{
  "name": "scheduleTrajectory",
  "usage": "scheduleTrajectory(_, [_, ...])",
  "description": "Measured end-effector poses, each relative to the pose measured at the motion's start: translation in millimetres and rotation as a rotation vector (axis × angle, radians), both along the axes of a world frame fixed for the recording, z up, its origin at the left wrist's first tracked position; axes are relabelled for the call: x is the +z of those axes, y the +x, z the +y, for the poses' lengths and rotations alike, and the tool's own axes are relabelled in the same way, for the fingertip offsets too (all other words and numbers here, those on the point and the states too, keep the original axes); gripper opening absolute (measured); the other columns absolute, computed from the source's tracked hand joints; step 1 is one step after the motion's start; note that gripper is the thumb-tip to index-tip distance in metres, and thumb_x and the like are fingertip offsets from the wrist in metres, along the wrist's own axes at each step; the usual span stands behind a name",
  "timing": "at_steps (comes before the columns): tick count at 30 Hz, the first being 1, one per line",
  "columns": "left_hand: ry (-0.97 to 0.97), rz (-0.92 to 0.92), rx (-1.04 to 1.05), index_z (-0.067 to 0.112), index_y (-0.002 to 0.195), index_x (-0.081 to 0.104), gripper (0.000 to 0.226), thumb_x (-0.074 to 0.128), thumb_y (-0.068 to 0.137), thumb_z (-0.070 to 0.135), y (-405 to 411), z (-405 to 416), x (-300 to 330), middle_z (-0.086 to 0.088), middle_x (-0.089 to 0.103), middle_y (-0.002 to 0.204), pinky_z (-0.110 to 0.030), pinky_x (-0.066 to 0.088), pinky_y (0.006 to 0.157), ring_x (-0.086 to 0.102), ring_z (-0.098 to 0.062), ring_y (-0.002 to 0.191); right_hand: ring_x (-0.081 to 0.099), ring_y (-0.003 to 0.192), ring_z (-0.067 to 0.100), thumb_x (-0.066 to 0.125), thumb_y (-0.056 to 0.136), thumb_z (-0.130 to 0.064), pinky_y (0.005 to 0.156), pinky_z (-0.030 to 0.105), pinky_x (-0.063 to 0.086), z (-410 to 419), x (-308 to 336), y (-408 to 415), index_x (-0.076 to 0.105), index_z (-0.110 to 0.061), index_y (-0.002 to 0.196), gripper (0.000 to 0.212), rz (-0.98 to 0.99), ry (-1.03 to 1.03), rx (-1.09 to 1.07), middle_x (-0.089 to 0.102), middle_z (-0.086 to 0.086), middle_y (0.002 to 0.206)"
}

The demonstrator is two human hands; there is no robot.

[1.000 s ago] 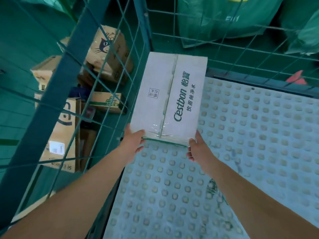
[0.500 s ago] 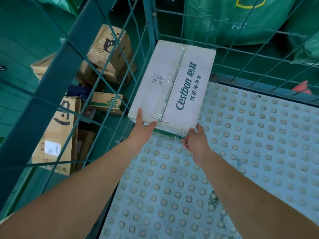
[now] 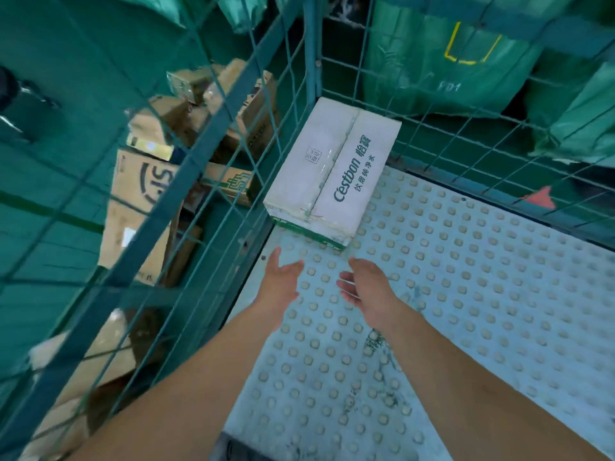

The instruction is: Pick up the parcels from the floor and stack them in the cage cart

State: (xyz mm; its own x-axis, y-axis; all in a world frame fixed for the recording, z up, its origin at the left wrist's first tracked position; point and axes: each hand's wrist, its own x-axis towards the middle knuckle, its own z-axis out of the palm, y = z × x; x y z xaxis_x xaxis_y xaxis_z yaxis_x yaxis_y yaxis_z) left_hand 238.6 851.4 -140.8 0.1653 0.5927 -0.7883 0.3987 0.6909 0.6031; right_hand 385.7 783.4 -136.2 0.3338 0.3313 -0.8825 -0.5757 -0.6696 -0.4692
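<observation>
Above studded cart floor, both forearms reach forward. Left hand empty, fingers straight, thumb spread, holds nothing. Right hand empty too, fingers relaxed, palm turned inward. Both hands near white Cestbon box, apart from it. Box lies flat in far left corner of cage cart, against mesh. Behind left mesh wall: brown cardboard parcels on floor. Behind far mesh: green sacks.
</observation>
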Motion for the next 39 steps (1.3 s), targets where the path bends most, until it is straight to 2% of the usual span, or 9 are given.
scheduleTrajectory(3, [-0.022,0.011,0.124,0.040,0.160,0.024,0.063,0.055,0.105,0.036,-16,-47,66,0.005,0.051,0.148,-0.041,0.047,0.109,0.060,-0.019,0.117,0.061,0.077,0.016,0.048,0.109,-0.029,0.067,0.027,0.051,-32,68,-23,0.052,-0.017,0.132,0.027,-0.003,0.020,0.117,0.062,0.006,0.100])
scheduleTrajectory(5, [-0.023,-0.008,0.179,0.038,0.159,0.026,0.061,0.054,0.106,0.036,-22,-67,92,0.005,0.050,0.146,-0.041,0.047,0.110,0.057,-0.019,0.122,0.062,0.075,0.016,0.049,0.108,-0.028,0.064,0.026,0.052,-42,93,-31,0.052,-0.018,0.133,0.027,0.000,0.016,0.138,0.063,0.005,0.097])
scheduleTrajectory(8, [-0.019,0.004,0.242,0.034,0.158,0.030,0.059,0.055,0.105,0.035,-41,-116,164,0.003,0.055,0.136,-0.042,0.049,0.108,0.056,-0.021,0.126,0.059,0.070,0.014,0.049,0.107,-0.024,0.063,0.026,0.050,-81,166,-48,0.054,-0.015,0.127,0.022,0.034,0.047,0.218,0.061,0.004,0.091])
scheduleTrajectory(11, [0.010,0.023,0.313,0.030,0.156,0.034,0.055,0.055,0.106,0.031,-62,-171,234,0.008,0.057,0.108,-0.041,0.050,0.105,0.056,-0.020,0.114,0.059,0.071,0.014,0.050,0.107,-0.022,0.064,0.025,0.050,-130,235,-68,0.054,-0.018,0.129,0.023,0.053,0.084,0.329,0.061,0.003,0.090])
scheduleTrajectory(17, [-0.014,0.074,0.504,0.028,0.143,0.043,0.039,0.054,0.106,0.030,-118,-271,327,0.010,0.055,0.093,-0.037,0.051,0.095,0.058,-0.015,0.094,0.058,0.068,0.014,0.050,0.107,-0.020,0.059,0.023,0.045,-209,320,-117,0.057,-0.016,0.116,0.012,0.093,0.136,0.582,0.061,0.004,0.089])
scheduleTrajectory(21, [-0.011,0.139,0.573,0.023,0.140,0.047,0.036,0.054,0.106,0.027,-163,-337,347,-0.003,0.057,0.092,-0.028,0.041,0.062,0.052,-0.017,0.076,0.060,0.069,0.013,0.050,0.107,-0.019,0.057,0.021,0.045,-244,343,-160,0.057,-0.016,0.117,0.013,0.103,0.153,0.796,0.061,0.004,0.087])
scheduleTrajectory(35, [-0.107,0.091,0.999,0.017,0.134,0.052,0.028,0.053,0.107,0.023,-282,-484,358,-0.001,0.059,0.101,-0.023,0.044,0.065,0.053,-0.011,0.074,0.062,0.079,0.016,0.053,0.106,-0.023,0.068,0.025,0.051,-307,354,-295,0.062,-0.019,0.099,0.012,0.015,0.117,1.435,0.065,0.003,0.093])
scheduleTrajectory(37, [-0.095,0.056,1.062,0.019,0.125,0.056,0.020,0.055,0.105,0.021,-298,-497,357,-0.002,0.060,0.115,-0.027,0.047,0.073,0.055,-0.008,0.081,0.062,0.079,0.016,0.053,0.106,-0.025,0.069,0.025,0.052,-311,351,-317,0.062,-0.019,0.101,0.012,-0.005,0.109,1.490,0.066,0.003,0.095])
scheduleTrajectory(39, [-0.113,0.022,1.123,0.025,0.107,0.056,0.007,0.053,0.106,0.019,-313,-506,355,0.000,0.057,0.102,-0.024,0.045,0.066,0.051,-0.009,0.074,0.063,0.078,0.015,0.052,0.106,-0.025,0.067,0.025,0.052,-315,350,-338,0.063,-0.019,0.107,0.013,-0.021,0.104,1.544,0.066,0.004,0.096])
